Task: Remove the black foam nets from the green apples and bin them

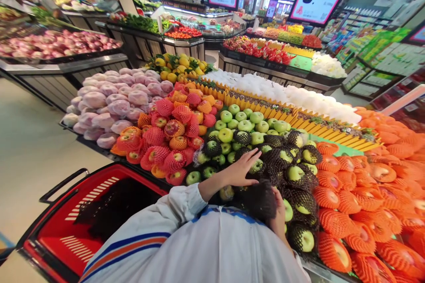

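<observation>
- The left hand (pixel 241 169) lies flat with its fingers spread, palm down on the heap of green apples (pixel 247 130); it grips nothing, and its fingertips touch an apple in black net right at the near edge of the heap.
- The right hand (pixel 278 216) curls around a bunch of black foam net (pixel 257 199), just nearer the person than the green apples; the fingers are mostly hidden behind the net, so how tightly they close cannot be told, and whether an apple sits inside the net cannot be told either.
- The black net bunch sits between the two hands, touching the right one and just below the left wrist.
- Both arms wear a white sleeve (pixel 186 234) with blue and orange stripes.
- Some of the green apples are bare, at the far side of the heap; those on the near and right side wear black net sleeves.
- Left of the green apples lies a mound of red apples in red and orange nets (pixel 172 135).
- Right of the green apples lie fruits in orange nets (pixel 361 212).
- A red shopping basket (pixel 71 225) with a black handle stands left of and nearer than the green apples, below the display edge.
- Beyond the green apples runs a yellow zigzag divider (pixel 299 117).
</observation>
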A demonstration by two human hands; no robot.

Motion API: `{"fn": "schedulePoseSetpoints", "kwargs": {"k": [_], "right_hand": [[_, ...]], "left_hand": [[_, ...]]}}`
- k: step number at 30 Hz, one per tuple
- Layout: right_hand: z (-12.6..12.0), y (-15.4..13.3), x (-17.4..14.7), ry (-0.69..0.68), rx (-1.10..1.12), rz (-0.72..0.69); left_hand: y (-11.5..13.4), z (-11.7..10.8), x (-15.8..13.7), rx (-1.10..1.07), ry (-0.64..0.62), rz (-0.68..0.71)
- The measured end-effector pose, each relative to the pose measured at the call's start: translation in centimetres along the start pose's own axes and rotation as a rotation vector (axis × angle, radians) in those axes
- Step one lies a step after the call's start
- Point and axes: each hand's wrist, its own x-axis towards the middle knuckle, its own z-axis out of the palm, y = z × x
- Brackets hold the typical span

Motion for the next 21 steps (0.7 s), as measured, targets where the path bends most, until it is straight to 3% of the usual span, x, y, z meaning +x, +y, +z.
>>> {"fn": "schedulePoseSetpoints", "kwargs": {"k": [4,6,11,13,17,21], "right_hand": [[0.1,-0.6,0.1,0.040,0.065,-0.017],[0.4,-0.9,0.2,0.054,0.083,-0.055],[1.0,-1.3,0.3,0.046,0.122,-0.111],[0.9,-1.3,0.3,0.046,0.145,-0.105],[0.2,-0.9,0.3,0.050,0.147,0.020],[0.0,-0.4,0.2,-0.072,0.169,0.105]], "left_hand": [[0.5,-0.3,-2.6,-0.116,0.153,-0.030],[1.0,-0.1,-4.0,-0.205,0.172,-0.056],[1.2,1.5,-6.4,-0.234,0.003,-0.180],[1.0,1.7,-6.7,-0.244,0.002,-0.175],[1.0,1.0,-6.9,-0.338,0.021,-0.146],[1.4,0.5,-7.1,-0.407,-0.142,-0.105]]}}
